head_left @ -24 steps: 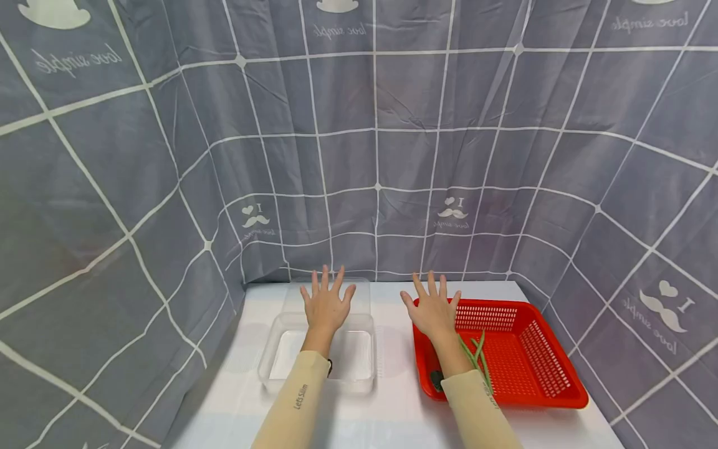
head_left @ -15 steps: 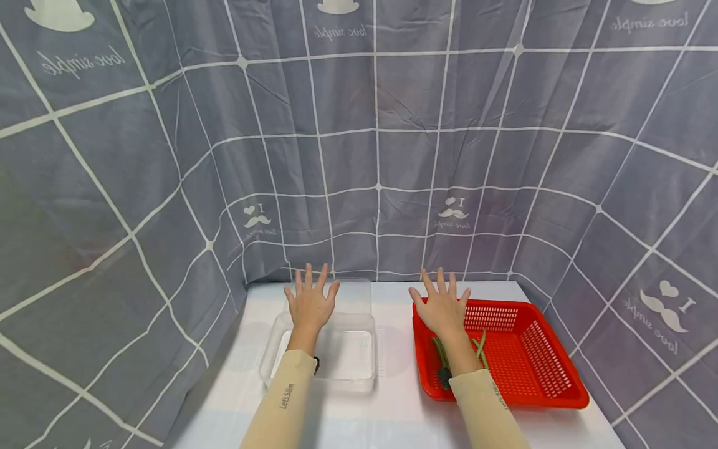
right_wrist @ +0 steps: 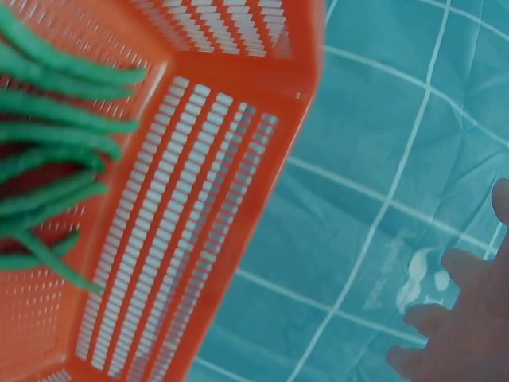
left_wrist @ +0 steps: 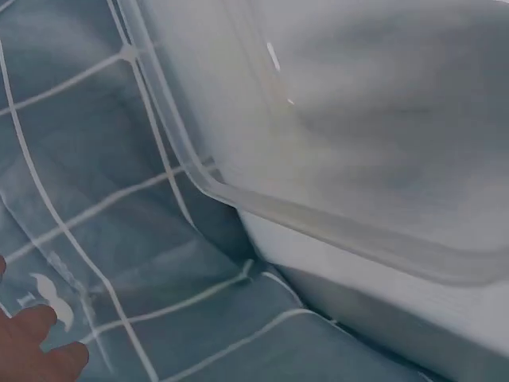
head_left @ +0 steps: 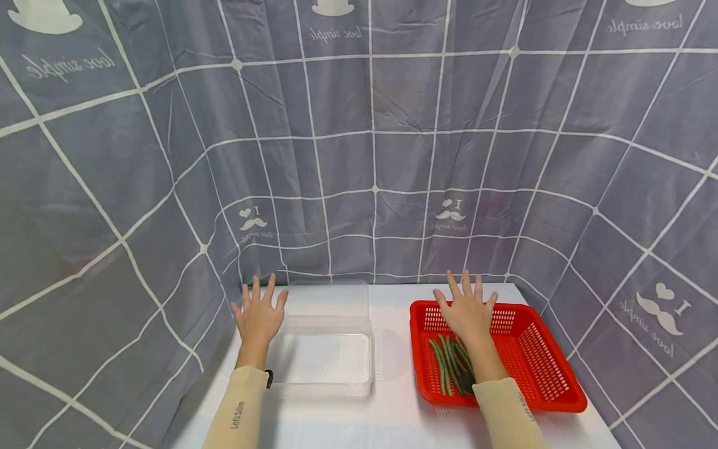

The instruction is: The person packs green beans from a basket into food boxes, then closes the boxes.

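Observation:
My left hand (head_left: pixel 260 319) hovers, fingers spread, over the left side of a clear plastic container (head_left: pixel 370 358). In the left wrist view the container's rim (left_wrist: pixel 350 235) fills the right side. My right hand (head_left: pixel 469 315), fingers also spread, hangs above the red plastic basket (head_left: pixel 538 374). Several green beans (head_left: pixel 443 365) lie in the basket's left part, partly hidden by the right forearm. A small dark thing (head_left: pixel 467 381) sits beside them, its kind unclear. The right wrist view shows the green beans (right_wrist: pixel 56 123) close to the basket's slotted wall. Neither hand holds anything.
A flat clear lid-like sheet (head_left: pixel 331 299) lies behind the container on the white table (head_left: pixel 392 399). Grey curtain (head_left: pixel 404 156) with white grid lines encloses the table at the back and both sides.
Both hands have moved apart: the left hand went left across the container, the right hand went right over the basket. More of the green beans now shows.

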The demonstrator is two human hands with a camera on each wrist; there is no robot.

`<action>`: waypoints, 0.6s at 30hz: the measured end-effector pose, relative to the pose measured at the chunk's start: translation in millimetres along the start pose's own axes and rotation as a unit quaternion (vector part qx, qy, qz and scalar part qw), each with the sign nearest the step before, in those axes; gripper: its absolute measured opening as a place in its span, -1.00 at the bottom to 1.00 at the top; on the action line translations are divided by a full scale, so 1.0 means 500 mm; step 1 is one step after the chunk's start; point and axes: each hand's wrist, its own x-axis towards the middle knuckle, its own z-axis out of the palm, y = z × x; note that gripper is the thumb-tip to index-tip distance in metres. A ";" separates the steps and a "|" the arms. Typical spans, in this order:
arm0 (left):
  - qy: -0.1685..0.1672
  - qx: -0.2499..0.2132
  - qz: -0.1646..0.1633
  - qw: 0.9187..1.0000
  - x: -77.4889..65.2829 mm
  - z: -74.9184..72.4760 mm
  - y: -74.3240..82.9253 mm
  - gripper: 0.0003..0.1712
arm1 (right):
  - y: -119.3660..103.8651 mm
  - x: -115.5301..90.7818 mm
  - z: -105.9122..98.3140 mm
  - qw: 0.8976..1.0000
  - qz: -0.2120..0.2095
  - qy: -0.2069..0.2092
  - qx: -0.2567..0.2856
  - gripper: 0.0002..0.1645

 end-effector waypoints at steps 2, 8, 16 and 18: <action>-0.007 0.004 -0.007 1.000 -0.005 -0.002 -0.023 -0.13 | 0.014 0.000 -0.005 1.000 0.004 0.002 0.000 -0.08; -0.041 -0.004 -0.029 0.999 -0.023 0.007 -0.078 -0.13 | 0.047 -0.005 -0.015 1.000 0.012 0.009 0.002 -0.06; -0.070 -0.018 -0.043 0.996 -0.044 0.034 -0.124 -0.15 | 0.084 -0.005 -0.022 1.000 0.026 0.013 0.009 -0.07; -0.088 -0.033 -0.042 0.995 -0.049 0.044 -0.131 -0.14 | 0.093 -0.006 -0.024 0.999 0.032 0.006 0.016 -0.07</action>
